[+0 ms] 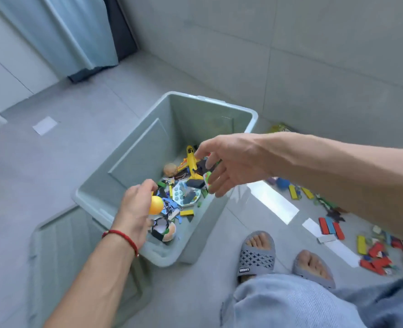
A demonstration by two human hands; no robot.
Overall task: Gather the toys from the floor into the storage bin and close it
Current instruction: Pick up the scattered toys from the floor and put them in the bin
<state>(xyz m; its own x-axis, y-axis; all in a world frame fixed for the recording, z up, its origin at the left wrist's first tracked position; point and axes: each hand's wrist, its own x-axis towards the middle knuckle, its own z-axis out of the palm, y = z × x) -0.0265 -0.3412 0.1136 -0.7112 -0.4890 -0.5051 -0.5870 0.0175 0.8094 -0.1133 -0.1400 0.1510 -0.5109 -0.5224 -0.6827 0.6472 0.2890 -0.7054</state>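
The pale green storage bin (pixel 129 162) stands open on the grey floor, its bottom covered with several toys, among them a yellow toy plane (pixel 191 159). My left hand (pixel 135 209) hovers over the bin's near side and grips a yellow ball (pixel 156 204). My right hand (pixel 228 164) reaches over the bin's right rim with fingers spread and holds nothing. The bin's lid (pixel 61 245) lies flat on the floor at its left. Loose toy blocks (pixel 331 228) in red, blue and yellow lie scattered on the floor to the right.
My feet in grey slippers (pixel 256 254) stand just right of the bin. A grey tiled wall (pixel 290 55) rises behind it, and a blue curtain (pixel 77 36) hangs at the back left. Small blue and yellow pieces (pixel 292 190) lie near the bin's right side.
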